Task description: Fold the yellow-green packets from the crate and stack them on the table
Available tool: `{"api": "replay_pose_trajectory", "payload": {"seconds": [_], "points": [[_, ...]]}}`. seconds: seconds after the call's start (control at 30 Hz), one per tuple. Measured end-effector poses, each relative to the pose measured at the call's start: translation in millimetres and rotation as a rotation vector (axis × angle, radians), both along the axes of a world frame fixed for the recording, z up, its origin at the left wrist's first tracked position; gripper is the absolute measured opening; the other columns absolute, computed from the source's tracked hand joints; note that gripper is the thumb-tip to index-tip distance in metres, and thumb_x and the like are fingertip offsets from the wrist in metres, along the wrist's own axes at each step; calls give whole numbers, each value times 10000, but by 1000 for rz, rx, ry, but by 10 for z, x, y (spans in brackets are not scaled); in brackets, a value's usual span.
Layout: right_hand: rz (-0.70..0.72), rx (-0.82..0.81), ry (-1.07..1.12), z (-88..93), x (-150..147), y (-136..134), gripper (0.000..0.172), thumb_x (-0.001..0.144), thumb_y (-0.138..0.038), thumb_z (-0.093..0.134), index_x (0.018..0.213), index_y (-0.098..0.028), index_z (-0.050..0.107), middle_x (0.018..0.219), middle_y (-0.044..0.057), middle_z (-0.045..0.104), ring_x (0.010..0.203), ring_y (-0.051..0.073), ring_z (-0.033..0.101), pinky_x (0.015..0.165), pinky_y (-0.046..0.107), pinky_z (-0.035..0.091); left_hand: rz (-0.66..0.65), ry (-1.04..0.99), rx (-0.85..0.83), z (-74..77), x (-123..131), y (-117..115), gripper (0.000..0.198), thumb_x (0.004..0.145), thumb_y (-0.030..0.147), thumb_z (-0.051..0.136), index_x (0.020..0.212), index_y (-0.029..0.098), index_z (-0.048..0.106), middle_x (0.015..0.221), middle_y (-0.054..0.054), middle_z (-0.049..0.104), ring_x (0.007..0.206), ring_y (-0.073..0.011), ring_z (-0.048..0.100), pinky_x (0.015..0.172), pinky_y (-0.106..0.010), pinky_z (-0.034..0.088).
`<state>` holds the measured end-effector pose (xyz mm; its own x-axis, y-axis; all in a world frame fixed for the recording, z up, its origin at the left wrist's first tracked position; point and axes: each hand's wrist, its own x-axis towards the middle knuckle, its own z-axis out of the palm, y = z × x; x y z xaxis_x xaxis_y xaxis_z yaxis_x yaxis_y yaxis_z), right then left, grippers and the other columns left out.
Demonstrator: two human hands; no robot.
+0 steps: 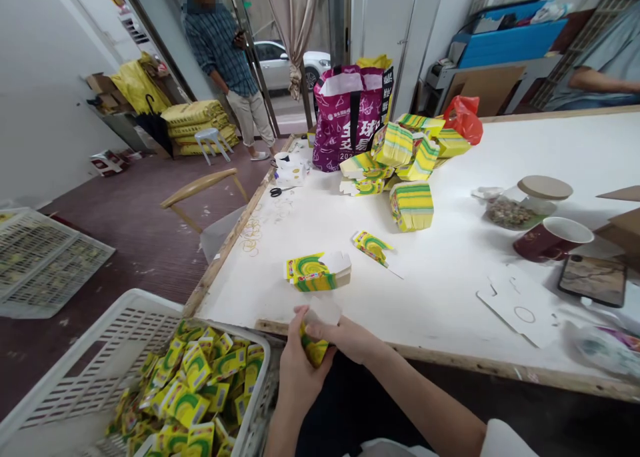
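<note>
Near the table's front edge, both hands hold one small yellow carton (314, 349) with a white flap (324, 310) standing up. My left hand (299, 360) wraps around the carton from the left. My right hand (345, 337) grips it at the flap from the right; its fingertips are partly hidden. Just beyond the hands lies a stack of flat yellow-green cartons (317, 271). A single loose carton (373, 247) rests farther right. Below left, a white plastic basket (100, 370) holds a heap of yellow cartons (195, 390).
Carton bundles (413, 205) pile up before a purple bag (345, 120). Scissors (281, 191) and rubber bands (251, 233) lie at left. A mug (553, 238), jar (525, 203) and phone (593, 279) are at right. One person (225, 57) stands by the door; another sits far right.
</note>
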<state>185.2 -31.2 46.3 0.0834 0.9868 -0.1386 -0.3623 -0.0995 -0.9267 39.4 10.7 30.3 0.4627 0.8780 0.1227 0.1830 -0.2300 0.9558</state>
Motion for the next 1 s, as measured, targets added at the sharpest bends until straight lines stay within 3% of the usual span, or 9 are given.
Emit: {"api": "replay_pose_trajectory", "payload": {"seconds": [0.07, 0.17, 0.37, 0.5, 0.6, 0.7, 0.8, 0.9, 1.0], "points": [[46, -45, 79, -18, -9, 9, 674, 727, -609, 768, 1259, -224, 618, 1125, 78, 690, 1068, 254, 641, 990, 427, 496, 22, -18, 59, -47, -15, 2, 738, 600, 211, 880, 1272, 236, 577, 1301, -150, 612, 1244, -332, 573, 1050, -450, 452], [-40, -42, 40, -46, -27, 23, 719, 687, -632, 790, 1252, -224, 610, 1103, 73, 691, 1011, 233, 650, 964, 412, 506, 53, -15, 92, -77, -38, 28, 674, 577, 202, 893, 1188, 230, 610, 1223, -145, 640, 1164, -333, 616, 1025, -464, 466], [-52, 30, -89, -85, -39, 10, 687, 828, -700, 601, 1295, -195, 612, 1208, 116, 686, 1106, 264, 638, 993, 438, 489, -15, -19, -56, -14, -44, 45, 652, 602, 202, 862, 1201, 241, 609, 1238, -140, 646, 1146, -339, 625, 1013, -486, 471], [68, 195, -413, 40, -58, -85, 653, 933, -397, 579, 1531, -231, 376, 1540, 127, 451, 1407, 267, 443, 1163, 446, 347, 40, -10, -74, -157, -15, 82, 624, 570, 224, 859, 1142, 258, 611, 1126, -117, 670, 1091, -337, 636, 937, -490, 519], [141, 279, -654, 101, -81, -124, 561, 917, -119, 467, 1462, -249, 497, 1598, 95, 367, 1482, 221, 340, 1195, 395, 310, 169, -134, -107, -283, 28, 118, 578, 626, 274, 828, 1152, 269, 586, 1120, -109, 644, 1050, -303, 637, 899, -463, 538], [21, 288, -735, 63, -57, -107, 564, 877, -12, 383, 1362, -203, 599, 1550, 135, 433, 1446, 198, 406, 1182, 388, 342, 224, -130, -77, -251, 15, 147, 621, 631, 267, 835, 1194, 260, 573, 1183, -101, 613, 1048, -272, 626, 935, -434, 509], [12, 287, -786, 24, 35, -77, 511, 894, -66, 494, 1383, -193, 566, 1554, 167, 416, 1456, 221, 391, 1170, 412, 363, 88, 21, -54, -81, -80, 187, 583, 580, 263, 868, 1114, 220, 636, 1077, -89, 670, 985, -274, 640, 896, -397, 507], [167, 256, -865, 63, 170, -63, 353, 918, -143, 574, 1262, -186, 639, 1510, 178, 466, 1460, 243, 387, 1126, 402, 418, -31, 167, -46, 71, -186, 241, 540, 581, 290, 867, 1076, 211, 667, 998, -82, 712, 899, -273, 663, 803, -370, 519], [318, 255, -907, 149, 300, -53, 195, 926, -188, 609, 1098, -185, 701, 1335, 148, 615, 1383, 241, 493, 1074, 375, 461, -155, 253, 5, 125, -239, 273, 522, 594, 279, 858, 1079, 221, 672, 1003, -77, 729, 887, -270, 678, 802, -370, 521]]}}
